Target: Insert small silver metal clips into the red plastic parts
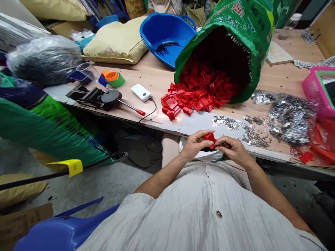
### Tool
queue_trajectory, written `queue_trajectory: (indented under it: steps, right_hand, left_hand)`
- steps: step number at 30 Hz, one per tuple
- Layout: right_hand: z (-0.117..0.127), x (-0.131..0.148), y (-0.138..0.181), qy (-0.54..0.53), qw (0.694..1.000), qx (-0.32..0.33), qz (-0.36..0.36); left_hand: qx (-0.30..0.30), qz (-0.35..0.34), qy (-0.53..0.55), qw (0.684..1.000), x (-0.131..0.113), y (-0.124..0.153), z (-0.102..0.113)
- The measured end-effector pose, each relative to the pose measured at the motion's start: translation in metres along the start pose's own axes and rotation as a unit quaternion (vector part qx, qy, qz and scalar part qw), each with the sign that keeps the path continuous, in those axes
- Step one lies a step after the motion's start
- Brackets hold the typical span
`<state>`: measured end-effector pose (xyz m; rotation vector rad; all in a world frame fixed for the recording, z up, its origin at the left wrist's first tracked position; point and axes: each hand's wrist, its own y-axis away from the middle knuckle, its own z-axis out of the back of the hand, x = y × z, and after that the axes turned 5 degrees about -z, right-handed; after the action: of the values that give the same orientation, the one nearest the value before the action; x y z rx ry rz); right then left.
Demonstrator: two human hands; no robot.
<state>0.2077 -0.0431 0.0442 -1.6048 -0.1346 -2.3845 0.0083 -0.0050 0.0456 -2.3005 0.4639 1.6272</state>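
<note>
My left hand (195, 144) is closed around a small red plastic part (210, 138), held just in front of the table's near edge. My right hand (233, 149) meets it from the right, fingers pinched against the same part; whether a small metal piece sits in them I cannot tell. A heap of like red parts (188, 99) spills from a tipped green sack (235, 42) onto the plywood table (157, 78). Small shiny metal pieces (226, 122) lie scattered beside the heap, close to my hands.
A blue basin (167, 35) stands at the back. A white power bank (141, 92), a black hand tool with a red-tipped handle (110, 98) and small cups (113, 78) lie left. Clear bags of metal pieces (291, 118) and a pink basket (318, 87) sit right. A blue chair (60, 230) is beside me.
</note>
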Motion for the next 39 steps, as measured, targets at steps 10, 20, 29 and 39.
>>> queue_trajectory:
  steps: [10,20,29,39]
  right_hand:
    - [-0.001,0.003,0.002,-0.007,0.997,-0.027,-0.07]
    - [-0.003,0.003,-0.001,-0.065,0.991,-0.011,-0.119]
    - [0.076,-0.042,0.023,0.271,0.931,-0.205,-0.131]
    - [0.093,-0.073,0.015,0.426,0.886,-0.141,-0.119]
  left_hand:
    - [0.022,-0.052,-0.045,0.997,-0.001,0.003,-0.002]
    - [0.049,-0.114,-0.105,0.987,0.004,0.005,-0.003]
    - [-0.026,-0.037,0.022,0.999,0.01,0.004,0.002]
    - [-0.054,-0.014,0.003,0.998,0.014,0.001,0.005]
